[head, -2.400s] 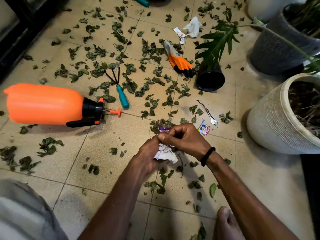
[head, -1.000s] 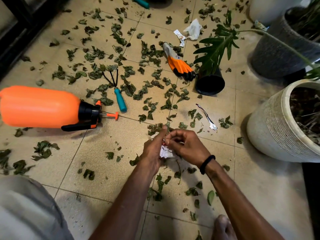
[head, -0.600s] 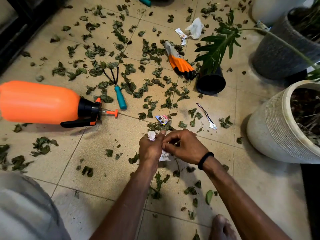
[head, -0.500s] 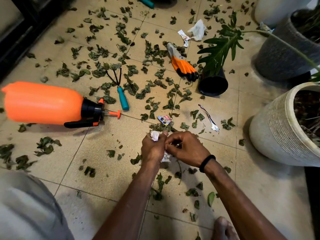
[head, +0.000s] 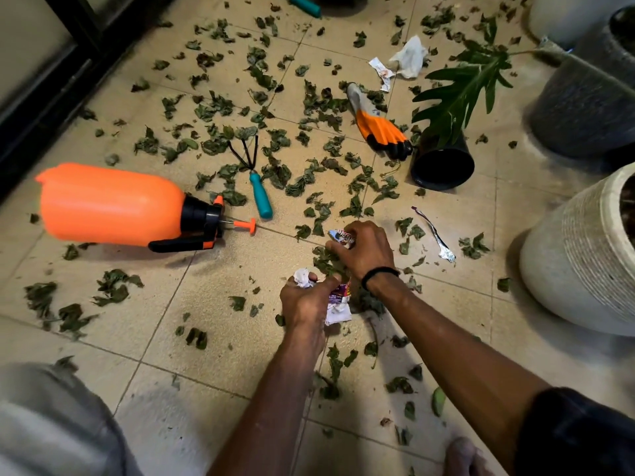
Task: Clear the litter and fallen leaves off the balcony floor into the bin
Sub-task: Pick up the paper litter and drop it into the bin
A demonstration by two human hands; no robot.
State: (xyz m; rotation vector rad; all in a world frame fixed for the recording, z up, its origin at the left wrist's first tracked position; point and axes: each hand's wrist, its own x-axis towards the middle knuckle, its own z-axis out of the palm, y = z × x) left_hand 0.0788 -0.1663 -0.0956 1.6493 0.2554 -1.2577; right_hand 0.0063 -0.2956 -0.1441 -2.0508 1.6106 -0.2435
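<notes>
Looking down from the head camera, I see a beige tiled balcony floor (head: 213, 341) strewn with dry green leaves (head: 309, 180). I use the orange spray bottle (head: 110, 207), lying on its side, as my landmark.

To the right of the bottle's nozzle and slightly nearer me, my left hand (head: 304, 302) is clenched around a wad of crumpled paper and wrappers (head: 338, 304); white paper pokes out above the thumb and printed wrapper hangs below the fist. Just beyond it, level with the nozzle, my right hand (head: 364, 250), with a black band at the wrist, has its fingertips pinching a small printed wrapper (head: 342, 237) that sits on a clump of leaves.

Farther right of the bottle, a thin torn foil strip (head: 434, 235) lies on the tile. Just past the nozzle lies a teal-handled hand rake (head: 256, 185). Beyond that and to the right are an orange and grey glove (head: 378, 127), a tipped black pot (head: 441, 163), a white tissue (head: 409, 56) and a paper scrap (head: 381, 70). A white ribbed planter (head: 577, 266) stands at the far right, with a dark grey planter (head: 584, 108) behind it.

No bin shows in this view.
</notes>
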